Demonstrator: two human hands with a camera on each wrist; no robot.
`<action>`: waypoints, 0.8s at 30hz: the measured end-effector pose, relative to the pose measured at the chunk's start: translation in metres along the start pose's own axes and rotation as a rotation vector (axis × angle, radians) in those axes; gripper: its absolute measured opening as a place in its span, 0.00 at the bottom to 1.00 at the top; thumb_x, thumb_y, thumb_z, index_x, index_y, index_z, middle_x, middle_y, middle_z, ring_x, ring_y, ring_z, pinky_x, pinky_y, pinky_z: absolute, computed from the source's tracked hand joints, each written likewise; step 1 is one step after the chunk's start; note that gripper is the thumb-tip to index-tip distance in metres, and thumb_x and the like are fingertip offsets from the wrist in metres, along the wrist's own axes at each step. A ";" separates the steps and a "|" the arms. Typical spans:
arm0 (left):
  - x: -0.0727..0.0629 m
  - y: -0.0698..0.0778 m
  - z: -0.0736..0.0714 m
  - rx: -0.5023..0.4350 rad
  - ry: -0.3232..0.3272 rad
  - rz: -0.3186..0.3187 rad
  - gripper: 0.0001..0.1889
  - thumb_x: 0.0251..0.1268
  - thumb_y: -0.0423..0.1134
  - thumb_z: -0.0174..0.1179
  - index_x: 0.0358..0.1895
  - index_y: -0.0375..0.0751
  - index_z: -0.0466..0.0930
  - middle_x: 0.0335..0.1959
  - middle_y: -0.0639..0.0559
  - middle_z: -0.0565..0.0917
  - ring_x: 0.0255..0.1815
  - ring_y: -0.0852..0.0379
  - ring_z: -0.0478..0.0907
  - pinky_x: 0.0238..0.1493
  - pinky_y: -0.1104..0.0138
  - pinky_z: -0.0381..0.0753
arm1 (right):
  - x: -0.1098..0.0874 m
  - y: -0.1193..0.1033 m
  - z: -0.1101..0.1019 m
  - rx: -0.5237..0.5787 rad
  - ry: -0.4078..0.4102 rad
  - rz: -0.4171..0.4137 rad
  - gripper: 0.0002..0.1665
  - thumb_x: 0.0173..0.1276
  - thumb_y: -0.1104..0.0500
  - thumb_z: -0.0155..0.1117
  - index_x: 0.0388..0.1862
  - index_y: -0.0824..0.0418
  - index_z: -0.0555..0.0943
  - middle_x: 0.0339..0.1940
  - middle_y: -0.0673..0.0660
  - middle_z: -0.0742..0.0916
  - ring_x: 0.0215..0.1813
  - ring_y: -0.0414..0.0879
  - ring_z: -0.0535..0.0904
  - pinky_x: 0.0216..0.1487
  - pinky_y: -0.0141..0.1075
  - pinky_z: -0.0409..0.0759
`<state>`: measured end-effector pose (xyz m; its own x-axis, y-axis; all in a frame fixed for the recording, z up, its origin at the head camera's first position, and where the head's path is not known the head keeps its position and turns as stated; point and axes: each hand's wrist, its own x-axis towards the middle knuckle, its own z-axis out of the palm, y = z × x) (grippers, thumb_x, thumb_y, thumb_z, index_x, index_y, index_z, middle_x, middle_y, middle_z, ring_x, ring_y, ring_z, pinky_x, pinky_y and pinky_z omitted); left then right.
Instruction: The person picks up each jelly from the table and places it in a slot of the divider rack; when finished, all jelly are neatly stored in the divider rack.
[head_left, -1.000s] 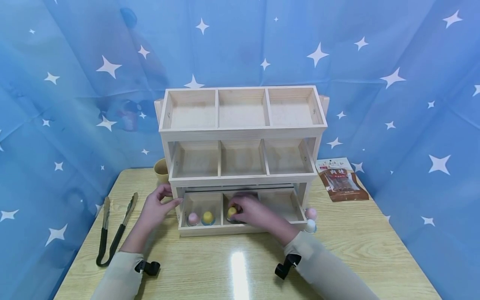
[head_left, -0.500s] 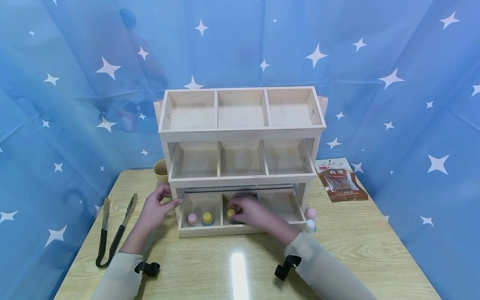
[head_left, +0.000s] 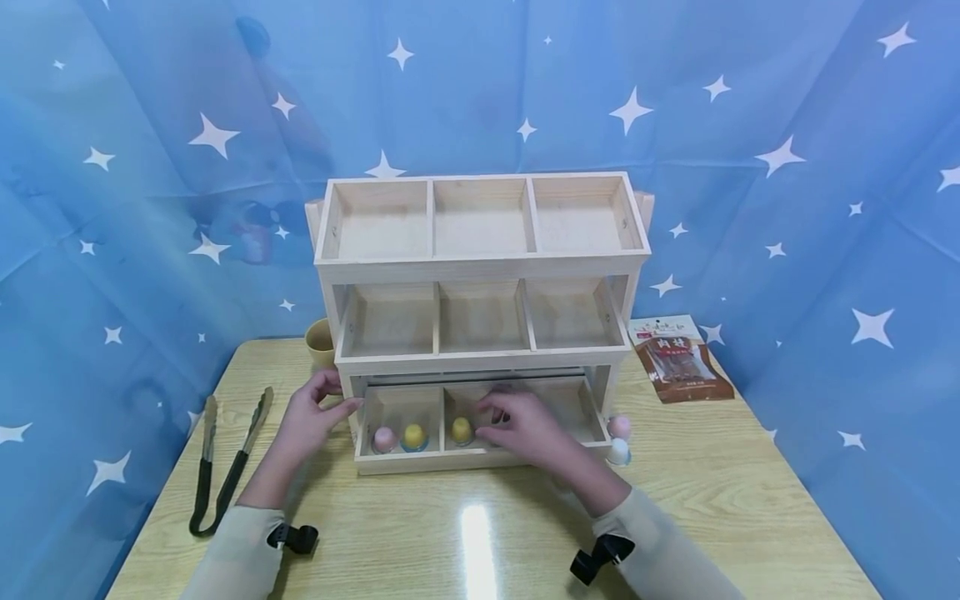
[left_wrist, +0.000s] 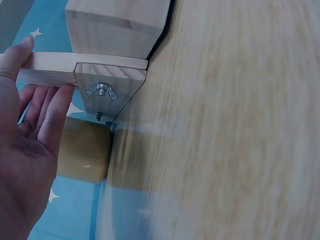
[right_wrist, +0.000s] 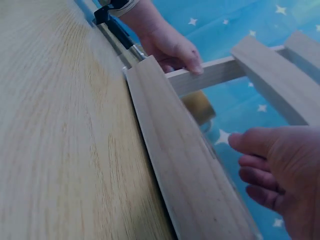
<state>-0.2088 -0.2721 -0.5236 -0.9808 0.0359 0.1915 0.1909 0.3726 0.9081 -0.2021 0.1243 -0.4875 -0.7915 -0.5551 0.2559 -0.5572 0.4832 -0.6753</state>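
And the yellow domed piece [head_left: 461, 429] is seen set down in the middle compartment [head_left: 457, 402] of the bottom tray [head_left: 405, 464], near its front left corner and clasped by nothing. Three pieces in all are housed there: that one, plus a pink domed piece [head_left: 384, 439] and a second yellow domed piece [head_left: 413, 436], paired in the left compartment [head_left: 401, 404]. A pink piece [head_left: 619, 427] and a white piece [head_left: 618, 451] are left outside on the tabletop [head_left: 375, 533], just right of the wooden rack [head_left: 480, 271], so the work is judged partway along. Now the grip! The right hand's [head_left: 525, 427] is loosely parted beside the yellow piece, a gap shown between, and nothing is seen pinched. By the left hand [head_left: 303, 421], the rack's left side is pinched between thumb and fingers. Farther out, a tan cup [head_left: 318, 343] is tucked beside the rack, black-handled tongs [head_left: 203, 487] are laid spread at far left, and a snack packet [head_left: 678, 367] is parked at right, all backed by star-printed blue cloth [head_left: 750, 208].
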 end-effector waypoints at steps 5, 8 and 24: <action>0.000 0.000 -0.001 -0.001 -0.001 -0.004 0.20 0.74 0.40 0.76 0.62 0.40 0.81 0.53 0.42 0.86 0.54 0.54 0.80 0.76 0.29 0.64 | -0.016 -0.005 -0.011 -0.018 0.077 -0.025 0.18 0.68 0.63 0.83 0.54 0.62 0.89 0.47 0.55 0.90 0.44 0.49 0.87 0.46 0.43 0.90; 0.000 0.000 -0.001 -0.003 -0.002 -0.002 0.20 0.75 0.39 0.76 0.62 0.40 0.81 0.53 0.42 0.86 0.54 0.55 0.80 0.76 0.29 0.64 | -0.026 -0.005 -0.017 -0.013 0.109 -0.026 0.18 0.67 0.64 0.84 0.54 0.61 0.89 0.46 0.52 0.89 0.43 0.48 0.86 0.46 0.46 0.91; 0.002 -0.002 0.000 -0.016 -0.006 -0.010 0.21 0.75 0.40 0.76 0.62 0.37 0.81 0.54 0.39 0.85 0.56 0.52 0.80 0.77 0.28 0.63 | -0.090 0.018 -0.032 -0.041 0.242 -0.065 0.22 0.59 0.74 0.84 0.50 0.61 0.90 0.46 0.54 0.91 0.40 0.43 0.86 0.44 0.37 0.90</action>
<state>-0.2110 -0.2726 -0.5252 -0.9830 0.0374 0.1799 0.1812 0.3585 0.9158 -0.1491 0.2051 -0.5006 -0.7882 -0.4096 0.4592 -0.6144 0.4822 -0.6245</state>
